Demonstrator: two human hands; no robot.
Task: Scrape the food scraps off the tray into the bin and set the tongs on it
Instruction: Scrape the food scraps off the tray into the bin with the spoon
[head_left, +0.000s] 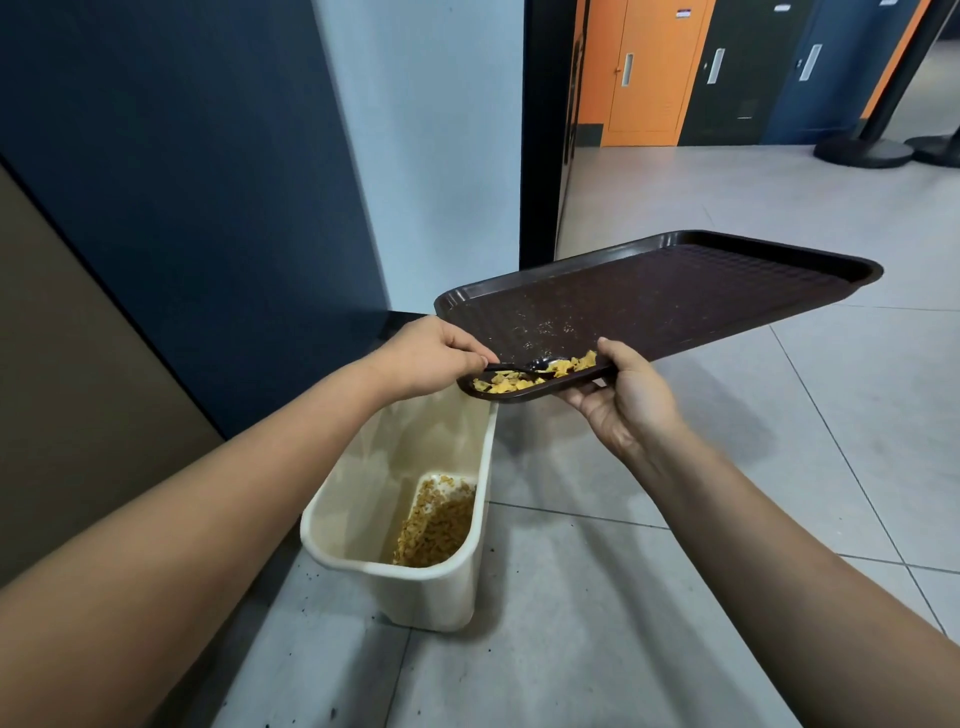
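The right hand (631, 402) gripped the tilted tray (675, 291) over the bin (483, 467), the left hand (431, 356) pinched the tongs (519, 368), and the scraps (524, 378) were mostly at the edge, not yet tipped.

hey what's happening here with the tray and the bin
A person is clearing a dark brown tray over a cream bin on the floor. The right hand holds the tray's near edge, tilted toward the bin. The left hand holds a dark utensil and pushes yellow food scraps into the low corner. Some scraps already lie in the bin.
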